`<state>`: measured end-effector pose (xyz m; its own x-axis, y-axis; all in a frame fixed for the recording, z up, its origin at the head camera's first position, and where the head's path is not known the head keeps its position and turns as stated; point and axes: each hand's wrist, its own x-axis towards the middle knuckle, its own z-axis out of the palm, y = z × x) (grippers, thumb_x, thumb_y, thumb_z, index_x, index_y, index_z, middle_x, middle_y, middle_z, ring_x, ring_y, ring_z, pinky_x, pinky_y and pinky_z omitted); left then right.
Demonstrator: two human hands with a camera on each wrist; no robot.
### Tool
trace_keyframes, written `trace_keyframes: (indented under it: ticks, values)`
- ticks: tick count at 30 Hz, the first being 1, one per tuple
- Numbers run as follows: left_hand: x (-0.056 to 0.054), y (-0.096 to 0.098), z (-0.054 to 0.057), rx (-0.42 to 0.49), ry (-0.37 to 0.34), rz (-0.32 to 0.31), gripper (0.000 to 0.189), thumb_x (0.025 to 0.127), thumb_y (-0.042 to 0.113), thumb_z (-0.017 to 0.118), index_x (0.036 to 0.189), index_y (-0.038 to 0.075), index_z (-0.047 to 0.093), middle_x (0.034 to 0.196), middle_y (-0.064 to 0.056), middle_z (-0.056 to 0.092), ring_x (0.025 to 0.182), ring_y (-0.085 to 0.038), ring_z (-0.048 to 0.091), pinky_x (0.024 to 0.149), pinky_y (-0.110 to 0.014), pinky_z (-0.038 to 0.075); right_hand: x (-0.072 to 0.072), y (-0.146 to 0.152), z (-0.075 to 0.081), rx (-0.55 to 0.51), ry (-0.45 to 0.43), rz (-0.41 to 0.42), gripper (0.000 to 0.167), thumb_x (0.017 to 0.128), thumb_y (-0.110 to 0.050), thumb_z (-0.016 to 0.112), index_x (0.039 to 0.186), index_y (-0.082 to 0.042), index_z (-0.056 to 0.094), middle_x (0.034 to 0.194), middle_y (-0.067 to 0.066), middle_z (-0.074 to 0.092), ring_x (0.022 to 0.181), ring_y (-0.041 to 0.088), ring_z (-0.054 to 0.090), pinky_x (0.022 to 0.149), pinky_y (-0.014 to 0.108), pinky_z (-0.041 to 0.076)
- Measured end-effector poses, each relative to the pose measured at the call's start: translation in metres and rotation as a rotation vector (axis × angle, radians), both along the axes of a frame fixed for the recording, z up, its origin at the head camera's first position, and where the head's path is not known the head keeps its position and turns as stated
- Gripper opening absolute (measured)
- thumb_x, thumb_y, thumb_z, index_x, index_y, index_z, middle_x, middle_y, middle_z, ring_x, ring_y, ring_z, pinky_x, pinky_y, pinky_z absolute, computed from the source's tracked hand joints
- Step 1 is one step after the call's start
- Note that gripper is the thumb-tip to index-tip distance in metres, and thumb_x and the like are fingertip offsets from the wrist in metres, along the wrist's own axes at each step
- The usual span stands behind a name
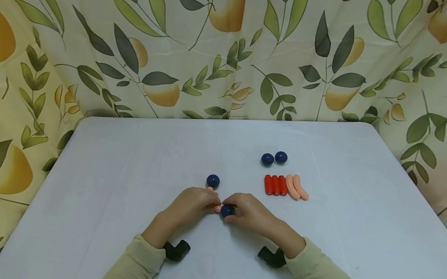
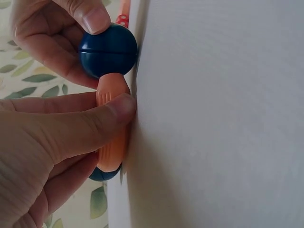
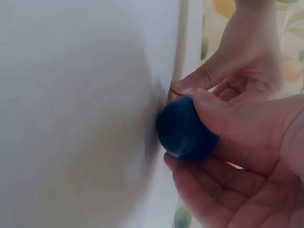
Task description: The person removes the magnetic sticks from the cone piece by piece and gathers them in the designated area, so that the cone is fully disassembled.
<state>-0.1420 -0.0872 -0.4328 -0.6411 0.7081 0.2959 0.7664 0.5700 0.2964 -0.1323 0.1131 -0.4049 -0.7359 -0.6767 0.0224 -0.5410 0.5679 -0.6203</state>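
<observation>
In the head view, my left hand pinches a peach-coloured ridged stick between thumb and fingers, low at the table surface. My right hand grips a dark blue ball with thumb and fingertips, right at the stick's near end. The left wrist view shows this ball overlapping the tip of the stick, with a groove across its middle. At the stick's other end is a second blue ball, partly hidden by the stick in the left wrist view. My fingers cover much of the stick.
Farther back on the white table lie two blue balls side by side. Closer in, three red sticks form a row beside two curved peach sticks. Leaf-and-fruit patterned cloth stands behind and beside the table.
</observation>
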Motion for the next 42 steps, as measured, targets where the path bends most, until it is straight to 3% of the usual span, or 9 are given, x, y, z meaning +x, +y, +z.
trace_keyframes:
  ticks: [4,12,19,27,31,34,42]
  values:
    - [0.000,0.002,0.000,0.003,0.016,-0.011,0.015,0.084,0.023,0.064,0.087,0.011,0.071,0.082,0.007,0.065,0.075,-0.008,0.061,0.069,-0.021,0.048,0.003,0.003,0.004,0.031,-0.002,-0.023,0.033,0.076,-0.004,0.074,0.104,0.008,0.063,0.099,0.012,0.065,0.091,0.023,0.059,0.082,0.037,0.048]
    - [0.001,-0.001,0.001,-0.025,0.027,0.064,0.010,0.083,0.023,0.066,0.079,0.014,0.068,0.078,0.009,0.064,0.077,-0.007,0.061,0.070,-0.022,0.048,0.001,0.023,0.011,0.056,-0.024,-0.165,0.034,0.077,-0.004,0.072,0.109,0.005,0.064,0.102,0.010,0.065,0.095,0.024,0.059,0.082,0.037,0.049]
    - [0.002,-0.002,-0.001,-0.010,-0.008,0.067,0.010,0.082,0.022,0.068,0.077,0.014,0.067,0.076,0.009,0.063,0.075,-0.006,0.060,0.069,-0.021,0.048,-0.029,0.058,0.017,0.040,0.073,-0.302,0.035,0.077,-0.004,0.073,0.109,0.004,0.064,0.101,0.014,0.064,0.092,0.028,0.058,0.081,0.043,0.045]
    - [0.001,-0.002,-0.001,0.016,-0.031,0.057,0.009,0.081,0.021,0.068,0.077,0.013,0.067,0.076,0.009,0.064,0.076,-0.006,0.061,0.071,-0.022,0.048,-0.061,0.098,0.028,0.062,-0.068,-0.523,0.041,0.084,-0.009,0.066,0.121,0.005,0.056,0.122,0.026,0.052,0.109,0.040,0.049,0.089,0.051,0.042]
    - [0.002,-0.002,-0.001,0.025,-0.043,0.052,0.008,0.082,0.019,0.068,0.079,0.012,0.068,0.077,0.008,0.064,0.076,-0.005,0.060,0.071,-0.021,0.048,-0.079,0.118,0.025,0.054,-0.034,-0.622,0.043,0.084,-0.009,0.066,0.122,0.007,0.054,0.121,0.027,0.052,0.107,0.041,0.049,0.089,0.050,0.042]
    - [0.002,-0.003,-0.001,0.029,-0.052,0.049,0.007,0.082,0.018,0.068,0.079,0.012,0.067,0.077,0.008,0.063,0.075,-0.005,0.059,0.072,-0.021,0.048,-0.094,0.126,0.019,0.062,0.000,-0.642,0.042,0.083,-0.005,0.067,0.120,0.009,0.054,0.118,0.029,0.053,0.104,0.040,0.049,0.088,0.050,0.043]
    - [0.002,-0.003,-0.001,0.037,-0.062,0.038,0.009,0.082,0.019,0.067,0.082,0.010,0.070,0.080,0.006,0.064,0.078,-0.006,0.060,0.075,-0.020,0.047,-0.119,0.130,0.009,0.132,-0.048,-0.619,0.042,0.082,-0.001,0.064,0.120,0.013,0.052,0.116,0.030,0.053,0.106,0.040,0.048,0.093,0.051,0.038]
